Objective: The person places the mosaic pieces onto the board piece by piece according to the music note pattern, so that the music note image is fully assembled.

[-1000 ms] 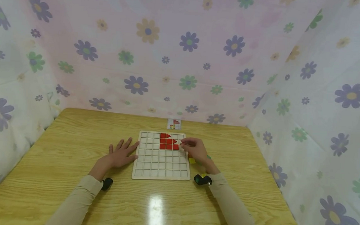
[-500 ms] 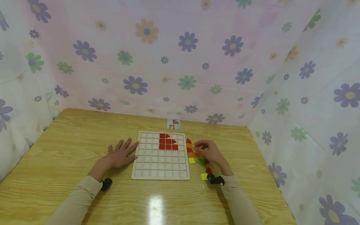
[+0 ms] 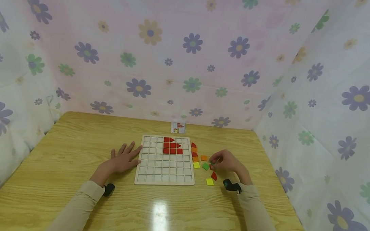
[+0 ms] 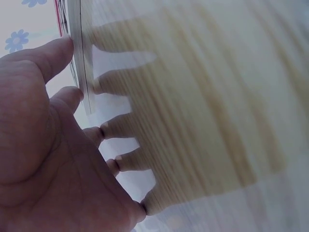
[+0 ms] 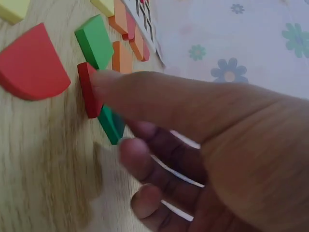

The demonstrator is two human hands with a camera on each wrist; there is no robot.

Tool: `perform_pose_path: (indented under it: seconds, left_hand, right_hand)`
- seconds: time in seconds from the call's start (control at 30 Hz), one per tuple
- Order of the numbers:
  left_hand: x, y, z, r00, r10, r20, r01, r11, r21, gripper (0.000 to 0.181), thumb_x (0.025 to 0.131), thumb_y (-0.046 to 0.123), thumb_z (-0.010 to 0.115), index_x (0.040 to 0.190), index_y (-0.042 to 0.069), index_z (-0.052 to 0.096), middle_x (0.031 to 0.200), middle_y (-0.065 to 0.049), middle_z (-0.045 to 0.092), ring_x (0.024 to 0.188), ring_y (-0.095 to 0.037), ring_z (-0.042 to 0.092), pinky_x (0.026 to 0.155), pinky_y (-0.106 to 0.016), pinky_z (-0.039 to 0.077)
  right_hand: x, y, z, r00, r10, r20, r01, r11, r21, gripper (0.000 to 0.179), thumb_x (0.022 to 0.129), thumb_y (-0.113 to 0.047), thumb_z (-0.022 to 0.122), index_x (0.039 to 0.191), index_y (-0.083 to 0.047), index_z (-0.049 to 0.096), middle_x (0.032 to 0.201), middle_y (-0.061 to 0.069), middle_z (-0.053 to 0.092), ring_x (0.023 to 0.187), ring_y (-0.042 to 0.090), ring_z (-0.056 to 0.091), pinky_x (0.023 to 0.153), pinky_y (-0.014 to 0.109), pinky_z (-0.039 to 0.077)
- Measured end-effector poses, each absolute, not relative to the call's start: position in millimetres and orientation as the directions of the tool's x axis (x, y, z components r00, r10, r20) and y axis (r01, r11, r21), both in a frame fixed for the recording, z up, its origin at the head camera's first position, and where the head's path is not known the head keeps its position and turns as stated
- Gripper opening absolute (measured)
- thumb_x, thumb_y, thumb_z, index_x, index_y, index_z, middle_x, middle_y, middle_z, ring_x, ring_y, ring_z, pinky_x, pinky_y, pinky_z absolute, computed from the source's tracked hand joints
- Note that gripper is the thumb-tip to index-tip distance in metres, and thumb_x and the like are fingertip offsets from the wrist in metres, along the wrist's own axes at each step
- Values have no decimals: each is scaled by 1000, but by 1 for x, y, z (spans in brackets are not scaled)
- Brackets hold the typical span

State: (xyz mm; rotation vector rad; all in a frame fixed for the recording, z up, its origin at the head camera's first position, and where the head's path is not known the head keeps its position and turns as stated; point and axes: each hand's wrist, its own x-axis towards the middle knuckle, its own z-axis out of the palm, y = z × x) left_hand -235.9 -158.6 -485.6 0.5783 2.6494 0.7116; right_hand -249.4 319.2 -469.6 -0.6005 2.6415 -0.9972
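Note:
A wooden grid board [image 3: 149,172] lies on the table with several red pieces [image 3: 170,145] set in its upper rows. My left hand [image 3: 122,161] rests with fingers spread at the board's left edge; in the left wrist view, the thumb and index finger [image 4: 67,94] meet the board's side [image 4: 83,58]. To the board's right, my right hand [image 3: 227,162] has its fingers bent over loose blocks. There the thumb [image 5: 140,92] pinches a small red block [image 5: 88,94], with the opposing fingertip hidden behind. A dark green block [image 5: 112,126] sits directly beneath it.
Near the right hand lie a light green block [image 3: 205,166], an orange square [image 3: 203,158], a red quarter-round block [image 3: 213,176] and a yellow square [image 3: 210,182]. Orange, red and yellow blocks [image 3: 196,165] line the board's right edge. A pattern card [image 3: 178,128] lies beyond the board.
My right hand has moved from the board's right side, rightward and nearer to me, down to the loose blocks, uncovering those along the board's edge. The left hand stays put.

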Motion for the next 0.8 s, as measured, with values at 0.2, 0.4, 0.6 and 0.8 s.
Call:
perform_pose_path:
  seconds: [0.2,0.4,0.6,0.8]
  left_hand:
    - [-235,-159,-487,-863,464,-203,299,790,535,71,107,45,49,164,12,23,169,-25,2,151,-55,-7,108,-81,-10]
    - [-236,-161,-488,-860,469,-204,304,789,534,71,107,45,48,164,12,22,169,-25,1,151,-55,-8,108,-81,-11]
    - [-236,-161,-488,-859,468,-207,301,790,534,71,107,45,49,164,12,21,169,-25,1,151,-55,-8,108,-80,-11]
    - [-236,-160,-487,-861,465,-207,297,789,538,70,107,43,49,164,12,22,169,-25,2,151,-55,-7,108,-80,-11]
  right_hand:
    - [-245,319,-469,-865,-485,-130,-276,676,-683,19,84,-4,81,102,-1,78,91,9,73,75,15,63,70,28,54]
    - [-245,316,-471,-874,-468,-129,-265,683,-680,15,83,-5,83,97,-2,79,84,5,72,71,14,62,68,27,54]
    - [-245,313,-473,-880,-455,-136,-259,700,-666,12,82,-7,84,93,-5,77,82,3,69,70,14,62,66,28,54]
    - [-243,308,-472,-881,-458,-115,-280,702,-655,8,84,-6,83,86,-6,76,80,1,71,68,11,64,65,27,55]
